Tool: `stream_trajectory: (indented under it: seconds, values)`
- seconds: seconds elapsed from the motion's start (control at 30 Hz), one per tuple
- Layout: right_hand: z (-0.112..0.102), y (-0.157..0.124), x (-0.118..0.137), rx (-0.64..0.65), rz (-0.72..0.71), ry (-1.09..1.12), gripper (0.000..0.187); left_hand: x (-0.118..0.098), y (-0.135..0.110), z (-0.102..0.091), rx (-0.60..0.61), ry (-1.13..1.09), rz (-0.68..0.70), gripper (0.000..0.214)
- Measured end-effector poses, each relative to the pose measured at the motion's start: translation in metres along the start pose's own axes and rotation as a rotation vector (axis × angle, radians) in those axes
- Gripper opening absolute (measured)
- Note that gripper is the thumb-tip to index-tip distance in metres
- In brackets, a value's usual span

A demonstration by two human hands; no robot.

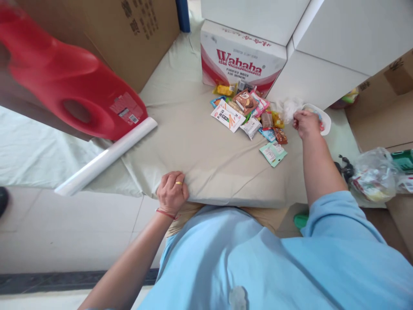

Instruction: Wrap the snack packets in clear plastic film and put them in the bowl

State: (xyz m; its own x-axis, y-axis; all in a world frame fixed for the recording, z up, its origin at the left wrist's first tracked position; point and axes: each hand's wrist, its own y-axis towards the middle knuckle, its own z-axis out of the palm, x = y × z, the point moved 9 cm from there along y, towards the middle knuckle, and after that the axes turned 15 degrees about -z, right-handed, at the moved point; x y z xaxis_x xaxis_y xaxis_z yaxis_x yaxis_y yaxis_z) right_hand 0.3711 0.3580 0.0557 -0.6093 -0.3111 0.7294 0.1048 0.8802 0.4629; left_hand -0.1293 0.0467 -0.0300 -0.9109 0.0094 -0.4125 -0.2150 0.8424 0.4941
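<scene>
My left hand [171,193] is a loose fist resting on the near edge of the cloth-covered surface [206,159], with no object showing in it. Farther right, my right hand [306,122] has its fingers pinched together; what they hold, if anything, is hidden. It partly covers a white tray [327,122] with small coloured things inside. Crumpled clear plastic [289,108] lies just left of these fingers. A pile of snack packets spreads left of my right hand, among them a white packet [227,116] and a brown one [245,101]. A mint-green packet [273,153] lies apart, nearer me.
A Wahaha water carton [238,60] and white boxes [322,73] stand behind the pile. At left are a large red jug [97,86], a white roll [106,157] and a cardboard box [129,38]. A filled plastic bag [374,174] sits at right.
</scene>
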Motion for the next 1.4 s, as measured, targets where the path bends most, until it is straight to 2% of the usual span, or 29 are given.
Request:
stream_trajectory:
  seconds: [0.13,0.23,0.3,0.4,0.5,0.6,0.7,0.8,0.9,0.97,1.03,1.13,1.23,1.33,1.4]
  values:
    - [-0.022,-0.017,-0.006,-0.048,0.111,-0.080,0.005,0.001,0.001,0.000,0.019,-0.018,-0.021,0.026]
    - [-0.041,-0.027,0.000,-0.160,0.074,-0.172,0.012,0.000,0.003,-0.004,0.026,-0.057,-0.032,0.024]
    - [-0.045,-0.033,0.006,-0.197,0.039,-0.188,0.016,0.001,0.007,-0.008,0.036,-0.122,-0.064,0.020]
    - [-0.050,-0.042,0.015,-0.247,0.041,-0.114,0.011,0.005,0.019,-0.015,0.098,-0.284,-0.181,0.015]
    - [-0.052,-0.060,0.025,-0.335,0.129,0.146,0.006,0.001,0.032,-0.011,0.239,-0.452,-0.325,0.016]
    - [-0.033,-0.089,0.042,-0.305,0.248,0.490,0.018,-0.022,0.042,0.007,0.459,-0.659,-0.451,0.016]
    - [-0.006,-0.128,0.067,-0.249,0.314,0.687,0.027,-0.063,0.043,0.035,0.741,-0.904,-0.592,0.019]
    - [0.017,-0.171,0.092,-0.250,0.318,0.740,0.031,-0.111,0.043,0.059,0.966,-1.098,-0.680,0.023]
    - [0.031,-0.206,0.114,-0.268,0.268,0.676,0.031,-0.154,0.046,0.077,1.107,-1.249,-0.669,0.033]
    - [0.038,-0.221,0.124,-0.245,0.231,0.614,0.029,-0.172,0.049,0.089,1.142,-1.294,-0.657,0.040]
    - [0.046,-0.231,0.129,-0.177,0.216,0.569,0.027,-0.180,0.053,0.102,1.119,-1.292,-0.655,0.038]
    - [0.058,-0.240,0.124,-0.060,0.246,0.562,0.030,-0.181,0.060,0.118,1.047,-1.216,-0.593,0.020]
    - [0.071,-0.246,0.115,0.036,0.278,0.553,0.042,-0.179,0.066,0.127,1.003,-1.125,-0.480,0.014]
    - [0.077,-0.251,0.107,0.073,0.316,0.488,0.042,-0.176,0.066,0.135,1.041,-1.112,-0.434,0.014]
    - [0.073,-0.251,0.100,0.019,0.370,0.479,0.035,-0.173,0.064,0.141,1.110,-1.161,-0.460,0.017]
